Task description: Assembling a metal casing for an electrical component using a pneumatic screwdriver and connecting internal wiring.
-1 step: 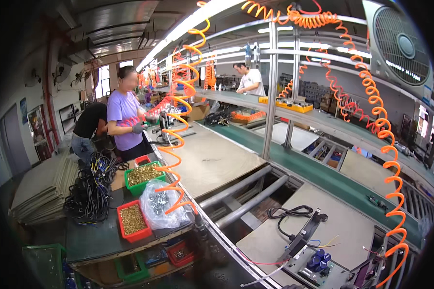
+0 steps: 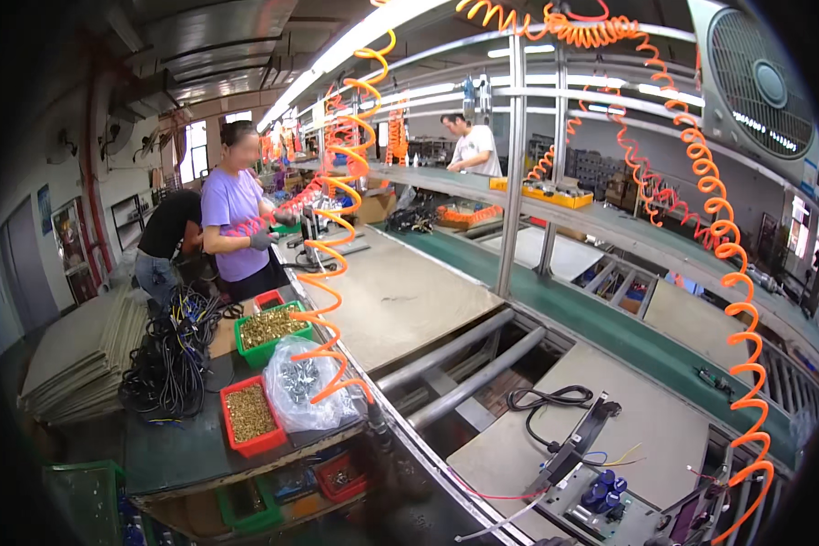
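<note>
Neither of my hands shows plainly; a small dark shape at the lower edge is too cut off to make out. At the lower right lies an open electronic assembly: a green circuit board (image 2: 591, 508) with dark blue capacitors (image 2: 603, 491), beside a long black metal bracket (image 2: 573, 448). A coiled black power cord (image 2: 551, 400) runs to the bracket. Red, blue and yellow wires stick out around it. The assembly rests on a beige board (image 2: 660, 409). At the lower middle, a dark air screwdriver (image 2: 379, 428) hangs from an orange coiled hose (image 2: 335, 273).
Left, a bench holds a red bin (image 2: 249, 417) and a green bin (image 2: 271, 329) of brass-coloured parts, a plastic bag (image 2: 305, 387) and black cables (image 2: 177, 364). Metal rollers (image 2: 460, 369) separate two boards. A co-worker in purple (image 2: 232, 214) stands beyond; a fan (image 2: 760, 86) hangs upper right.
The view has shifted very slightly. The purple-shirted co-worker's gloved hands have moved a little. The assembly and bins stay where they were.
</note>
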A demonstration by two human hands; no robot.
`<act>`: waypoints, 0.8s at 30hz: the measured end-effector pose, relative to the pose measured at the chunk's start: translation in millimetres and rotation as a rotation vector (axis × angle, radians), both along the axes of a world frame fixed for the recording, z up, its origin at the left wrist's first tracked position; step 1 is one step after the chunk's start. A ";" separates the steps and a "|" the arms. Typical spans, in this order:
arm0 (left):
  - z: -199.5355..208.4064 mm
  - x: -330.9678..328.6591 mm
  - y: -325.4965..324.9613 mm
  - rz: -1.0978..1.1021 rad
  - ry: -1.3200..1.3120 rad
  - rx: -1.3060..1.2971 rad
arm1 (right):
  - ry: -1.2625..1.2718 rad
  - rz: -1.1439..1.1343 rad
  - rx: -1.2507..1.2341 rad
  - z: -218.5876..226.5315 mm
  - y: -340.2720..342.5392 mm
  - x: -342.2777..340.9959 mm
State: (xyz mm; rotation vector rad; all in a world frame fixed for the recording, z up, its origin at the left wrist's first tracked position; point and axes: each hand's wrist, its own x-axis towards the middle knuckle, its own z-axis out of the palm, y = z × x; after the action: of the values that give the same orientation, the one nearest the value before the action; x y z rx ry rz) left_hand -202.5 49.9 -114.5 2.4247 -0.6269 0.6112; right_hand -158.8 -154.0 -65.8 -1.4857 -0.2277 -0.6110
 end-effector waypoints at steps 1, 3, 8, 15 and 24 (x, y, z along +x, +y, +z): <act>5.5 -2.1 -0.3 -0.008 0.010 -0.005 | -0.035 -0.034 0.024 16.3 12.6 -7.6; 1.2 -2.1 -1.1 -0.004 -0.016 -0.003 | -0.067 -0.055 0.042 21.9 15.2 -10.7; -2.3 -1.8 -6.2 -0.016 0.052 0.004 | 0.050 0.044 0.077 11.4 -0.3 -10.9; 2.1 8.6 2.5 -0.068 -0.125 -0.234 | 0.251 0.046 0.329 -18.4 -19.0 -0.4; 5.8 19.3 5.5 -0.026 -0.015 -0.039 | 0.204 0.249 0.271 62.6 57.1 5.1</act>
State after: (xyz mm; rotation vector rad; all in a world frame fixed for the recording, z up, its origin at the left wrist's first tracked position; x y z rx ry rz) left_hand -183.2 55.4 -108.8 2.3741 -0.6459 0.6256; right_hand -153.7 -96.9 -3.2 -1.2238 -0.1613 -0.2748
